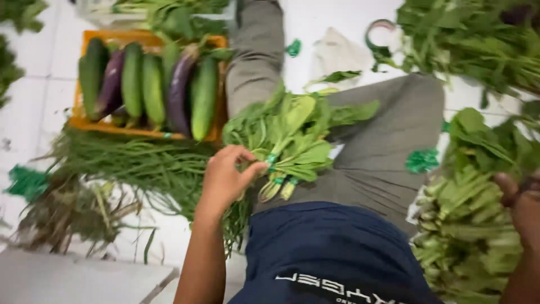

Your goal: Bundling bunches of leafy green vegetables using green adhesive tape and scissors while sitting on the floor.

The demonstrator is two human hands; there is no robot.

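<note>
Here, up and to the left of the left hand (225,177), an orange crate (84,121) holds cucumbers and purple eggplants on the white floor. The left hand pinches a bundle of leafy greens (292,138) at its green-banded stems, resting on the person's lap. Light and floppy, it seems best held at that tie. The right hand (520,205), at the frame edge, touches stacked bundles (467,225); its grip cannot be told.

No packages, labels, signs or screens.

Right hand (520,208) cut off by frame edge; fingers hidden.
</note>
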